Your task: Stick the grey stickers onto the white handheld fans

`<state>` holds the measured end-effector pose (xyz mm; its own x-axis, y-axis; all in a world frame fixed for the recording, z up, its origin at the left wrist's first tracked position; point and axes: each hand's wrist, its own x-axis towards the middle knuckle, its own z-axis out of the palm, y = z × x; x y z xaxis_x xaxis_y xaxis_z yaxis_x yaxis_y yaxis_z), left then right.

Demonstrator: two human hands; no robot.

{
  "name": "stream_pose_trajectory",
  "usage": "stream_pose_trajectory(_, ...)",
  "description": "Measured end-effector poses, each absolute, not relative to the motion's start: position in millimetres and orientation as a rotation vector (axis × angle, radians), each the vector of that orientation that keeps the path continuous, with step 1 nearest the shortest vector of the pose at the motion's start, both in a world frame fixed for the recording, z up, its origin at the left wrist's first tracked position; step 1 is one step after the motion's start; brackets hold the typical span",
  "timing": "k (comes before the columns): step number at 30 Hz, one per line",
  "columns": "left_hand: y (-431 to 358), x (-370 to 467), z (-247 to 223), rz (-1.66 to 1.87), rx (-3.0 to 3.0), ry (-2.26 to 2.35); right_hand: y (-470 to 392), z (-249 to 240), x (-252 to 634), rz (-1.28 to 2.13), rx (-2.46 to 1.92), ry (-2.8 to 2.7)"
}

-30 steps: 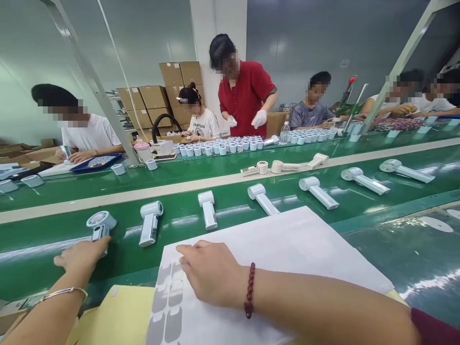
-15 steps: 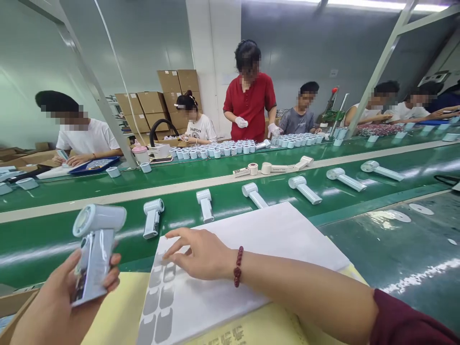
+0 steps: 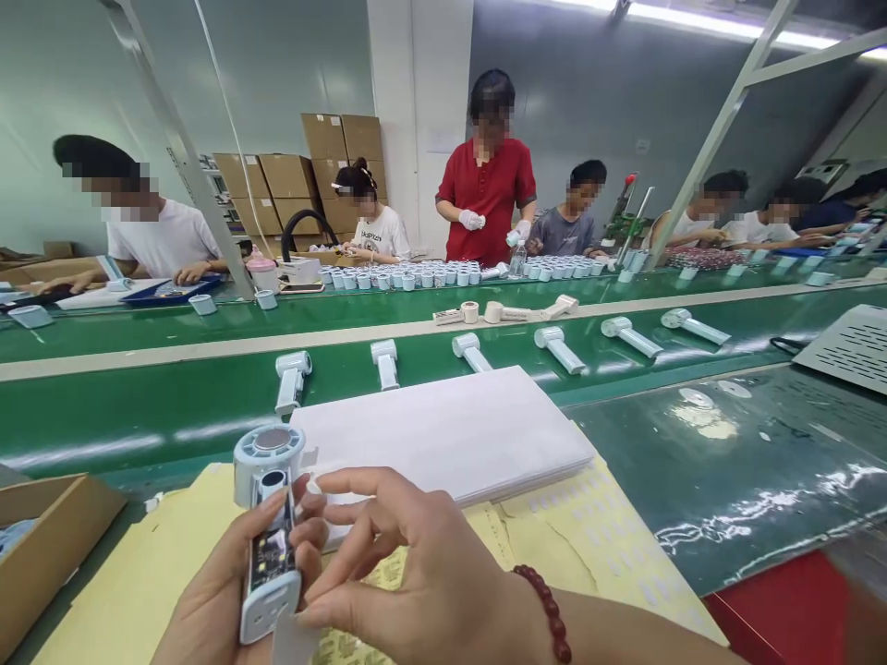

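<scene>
My left hand (image 3: 208, 605) holds a pale blue hand-held fan (image 3: 267, 517) upright, its round head on top and the open handle showing a circuit board. My right hand (image 3: 416, 582) is right beside it, fingers curled toward the handle, and pinches a small pale sticker (image 3: 289, 642) at the fan's lower end. Behind both hands lies a stack of white sticker sheets (image 3: 443, 429) on yellow backing paper (image 3: 152, 563).
Several more fans (image 3: 289, 379) lie in a row on the green conveyor belt (image 3: 139, 406) beyond the sheets. A cardboard box (image 3: 48, 536) stands at my left and a grey perforated unit (image 3: 845, 346) at the right. Several people work across the belt.
My left hand picked a fan off the belt and brought it close in front of me. My right hand left the sticker sheet and moved to the fan's handle.
</scene>
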<state>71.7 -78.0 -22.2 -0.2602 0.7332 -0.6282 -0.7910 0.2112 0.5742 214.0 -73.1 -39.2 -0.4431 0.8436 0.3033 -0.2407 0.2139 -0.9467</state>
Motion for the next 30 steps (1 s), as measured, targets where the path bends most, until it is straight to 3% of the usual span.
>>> stream_pose_trajectory(9, -88, 91, -23, 1.512, -0.087, 1.127, -85, -39, 215, 1.303, -0.819, -1.558)
stream_pose_trajectory(30, -94, 95, -20, 1.559, -0.006, 1.041, -85, -38, 209, 1.3, -0.851, -1.517)
